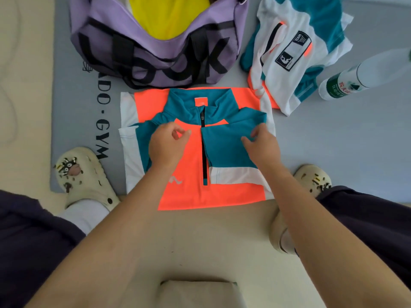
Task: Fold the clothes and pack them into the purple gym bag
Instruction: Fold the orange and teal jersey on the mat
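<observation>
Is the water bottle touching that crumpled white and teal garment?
Apart. The head view shows a strip of grey mat between the water bottle and the garment.

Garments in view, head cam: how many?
3: orange-teal jacket on the mat under both hands, white-teal garment right of the purple gym bag, yellow garment inside it. More may be hidden beneath.

Both hands (213, 145) over half-folded orange jacket (200, 192)

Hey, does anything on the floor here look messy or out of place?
Two things stand out. The white and teal garment lies crumpled and unfolded on the grey mat, right of the purple gym bag. A water bottle lies tipped on its side beside it. No spill is visible.
</observation>
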Demonstrator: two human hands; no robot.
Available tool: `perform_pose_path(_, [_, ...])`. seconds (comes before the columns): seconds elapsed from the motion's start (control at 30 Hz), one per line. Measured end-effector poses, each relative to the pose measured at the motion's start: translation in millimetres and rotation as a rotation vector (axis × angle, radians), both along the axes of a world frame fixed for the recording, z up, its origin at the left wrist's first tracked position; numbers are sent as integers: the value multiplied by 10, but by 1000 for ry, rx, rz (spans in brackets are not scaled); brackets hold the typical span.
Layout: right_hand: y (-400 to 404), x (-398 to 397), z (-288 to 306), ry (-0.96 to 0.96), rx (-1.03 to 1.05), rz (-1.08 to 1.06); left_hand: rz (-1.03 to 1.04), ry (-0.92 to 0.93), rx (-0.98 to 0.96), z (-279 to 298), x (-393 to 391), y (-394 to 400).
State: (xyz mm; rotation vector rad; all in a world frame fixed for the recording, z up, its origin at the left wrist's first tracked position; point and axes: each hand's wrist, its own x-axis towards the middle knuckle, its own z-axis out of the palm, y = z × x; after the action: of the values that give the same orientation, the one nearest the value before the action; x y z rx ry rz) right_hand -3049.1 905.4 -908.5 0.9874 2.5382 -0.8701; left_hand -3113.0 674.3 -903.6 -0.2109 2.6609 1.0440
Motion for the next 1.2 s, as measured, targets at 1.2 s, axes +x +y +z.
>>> perform_pose_path(1.2, [-1380, -329, 210, -207, -856, -194, -340, -915, 653, 522, -168, -889])
